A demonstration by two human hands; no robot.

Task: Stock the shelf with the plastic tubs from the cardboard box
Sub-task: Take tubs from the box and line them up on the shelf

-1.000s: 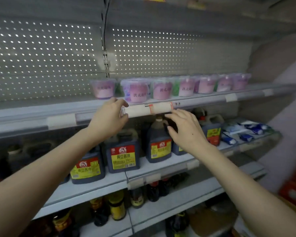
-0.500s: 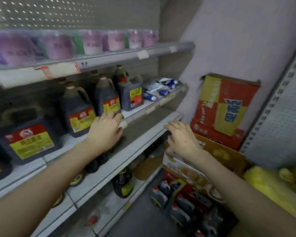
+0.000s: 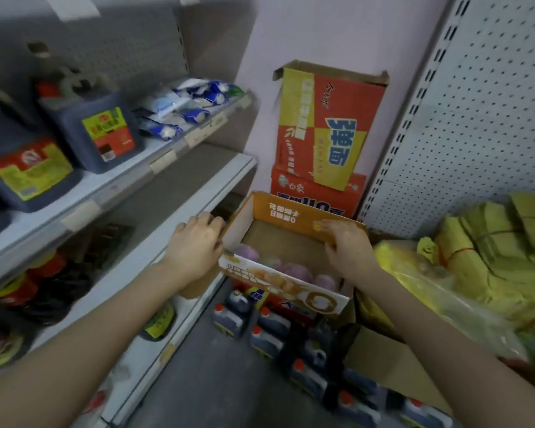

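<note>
The right hand [image 3: 349, 247] has its grip closed on the right wall of the cardboard box [image 3: 291, 211], with fingers curled over the rim. The left hand [image 3: 195, 245] lies against the box's left wall with bent fingers; I cannot tell whether its grip holds the cardboard. Inside the box, along the near wall, lie pink and purple plastic tubs [image 3: 294, 269], blurred. The box sits just beside the lower shelf [image 3: 198, 183], above dark red-capped jugs [image 3: 269, 332] on the floor. A red and yellow carton [image 3: 328, 118] stands against the wall behind.
</note>
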